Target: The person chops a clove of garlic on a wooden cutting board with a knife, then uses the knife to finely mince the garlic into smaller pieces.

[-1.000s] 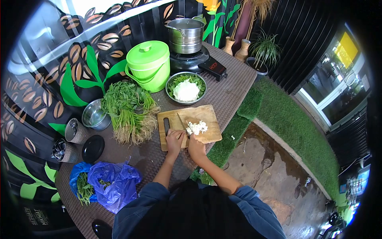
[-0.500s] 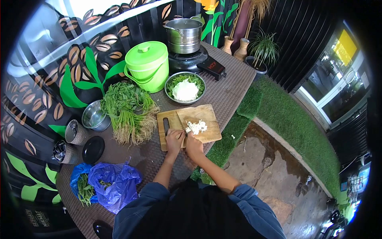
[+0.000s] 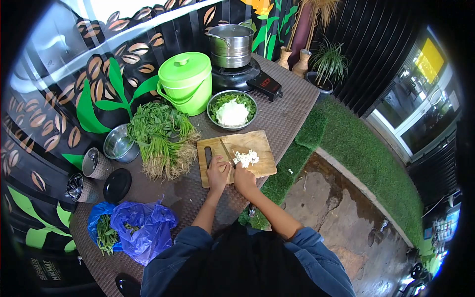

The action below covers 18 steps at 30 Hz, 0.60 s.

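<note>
A wooden cutting board lies near the table's front edge, with a small heap of chopped white pieces on its right half. My right hand is closed round the handle of a knife, whose blade points away across the board. Left of the blade, my left hand rests on the board with its fingers bent and drawn together. Whatever sits under those fingertips is small, pale and mostly hidden.
Behind the board stands a metal bowl of green leaves with a white heap on top. A lidded green bucket, a pot on a stove, bundled greens, a steel bowl and purple plastic bags are around.
The knife blade now shows more clearly, angled up and left between my hands. My left fingers have spread slightly and shifted. The whole view has moved a little.
</note>
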{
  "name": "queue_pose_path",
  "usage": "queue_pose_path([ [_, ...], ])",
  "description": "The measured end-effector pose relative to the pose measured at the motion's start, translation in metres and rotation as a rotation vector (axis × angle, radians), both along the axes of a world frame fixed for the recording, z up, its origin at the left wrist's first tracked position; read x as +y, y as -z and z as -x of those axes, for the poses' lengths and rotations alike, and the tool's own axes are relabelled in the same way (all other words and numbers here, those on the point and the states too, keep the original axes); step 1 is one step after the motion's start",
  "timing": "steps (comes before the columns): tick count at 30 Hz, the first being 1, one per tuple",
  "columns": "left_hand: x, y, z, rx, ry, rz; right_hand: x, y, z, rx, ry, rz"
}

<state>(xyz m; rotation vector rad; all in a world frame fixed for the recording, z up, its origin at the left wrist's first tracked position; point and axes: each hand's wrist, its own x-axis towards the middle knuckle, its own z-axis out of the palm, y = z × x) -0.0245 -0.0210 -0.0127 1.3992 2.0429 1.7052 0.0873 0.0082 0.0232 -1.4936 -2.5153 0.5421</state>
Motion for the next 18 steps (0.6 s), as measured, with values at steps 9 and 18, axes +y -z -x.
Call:
queue_pose_path([
  [9,0.001,0.010,0.003,-0.069,0.025,0.026,-0.008,0.008,0.005,0.006,-0.002,-0.019],
  [18,0.001,0.006,0.000,-0.054,0.029,0.001,-0.012,0.007,0.003,0.000,0.011,-0.024],
])
